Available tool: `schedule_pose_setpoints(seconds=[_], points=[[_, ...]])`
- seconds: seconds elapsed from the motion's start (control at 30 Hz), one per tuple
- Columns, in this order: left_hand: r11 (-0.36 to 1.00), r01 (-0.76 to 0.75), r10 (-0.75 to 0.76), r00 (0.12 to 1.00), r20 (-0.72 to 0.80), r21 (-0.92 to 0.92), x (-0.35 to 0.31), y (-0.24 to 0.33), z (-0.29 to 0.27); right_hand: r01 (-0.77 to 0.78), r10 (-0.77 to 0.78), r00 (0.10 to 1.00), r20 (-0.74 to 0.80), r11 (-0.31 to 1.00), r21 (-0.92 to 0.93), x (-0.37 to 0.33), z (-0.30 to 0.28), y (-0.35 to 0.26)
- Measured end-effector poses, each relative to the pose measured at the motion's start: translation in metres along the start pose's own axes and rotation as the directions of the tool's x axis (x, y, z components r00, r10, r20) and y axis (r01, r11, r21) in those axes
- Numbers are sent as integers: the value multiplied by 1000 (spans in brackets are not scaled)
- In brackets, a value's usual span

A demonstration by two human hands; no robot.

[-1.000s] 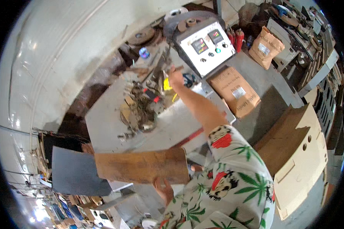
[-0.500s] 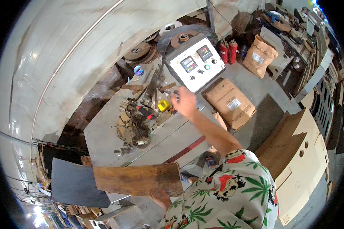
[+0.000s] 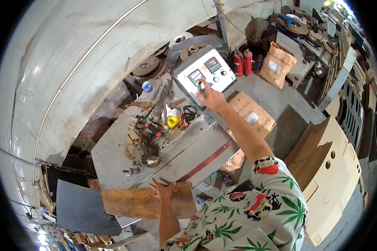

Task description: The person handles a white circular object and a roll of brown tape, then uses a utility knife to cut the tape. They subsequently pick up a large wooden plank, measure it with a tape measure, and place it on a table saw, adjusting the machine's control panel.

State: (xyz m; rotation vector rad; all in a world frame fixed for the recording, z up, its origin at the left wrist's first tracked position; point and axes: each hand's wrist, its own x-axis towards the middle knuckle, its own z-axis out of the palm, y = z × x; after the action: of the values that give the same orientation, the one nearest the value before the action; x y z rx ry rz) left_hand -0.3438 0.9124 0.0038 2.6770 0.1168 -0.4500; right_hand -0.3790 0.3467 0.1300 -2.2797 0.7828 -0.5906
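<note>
At the control box (image 3: 184, 78), my right hand (image 3: 213, 99) reaches up with its index finger stretched out. That fingertip meets the lower edge of the left display (image 3: 195, 77); the thumb is spread, and part of the knobs is hidden behind the hand. Over the brown wood-grain board (image 3: 130, 203), my left hand (image 3: 163, 191) has its fingers spread near the far edge. Whether the palm presses on the board I cannot tell. Between the hands, a yellow tape measure (image 3: 173, 122) lies on the grey metal table (image 3: 109, 144) beside dark-handled tools (image 3: 190, 115).
A greasy metal mechanism (image 3: 141, 148) stands on the table. Beyond the board is a dark grey panel (image 3: 81, 209). On the right are brown paper sacks (image 3: 252, 109), red fire extinguishers (image 3: 247, 62) and a large pale panel (image 3: 335, 167) with holes. A blue can (image 3: 147, 86) stands farther back.
My right hand has moved from above the tools up to the control box. My left hand has come from the board's near edge to its far edge, fingers spreading. The view has shifted slightly.
</note>
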Motion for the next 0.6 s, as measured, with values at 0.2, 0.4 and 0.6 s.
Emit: schedule_pose_setpoints(seconds=[0.2,0.4,0.6], points=[[957,244,-265,955,132,158,-9,23,-9,32,-32,999,32,999,-13,4,1,15],[955,218,-257,946,198,200,-5,16,-13,16,-17,1000,18,998,59,3,1,9],[958,180,-235,939,250,223,0,18,-18,50,-50,999,2,997,58,1,6,14]])
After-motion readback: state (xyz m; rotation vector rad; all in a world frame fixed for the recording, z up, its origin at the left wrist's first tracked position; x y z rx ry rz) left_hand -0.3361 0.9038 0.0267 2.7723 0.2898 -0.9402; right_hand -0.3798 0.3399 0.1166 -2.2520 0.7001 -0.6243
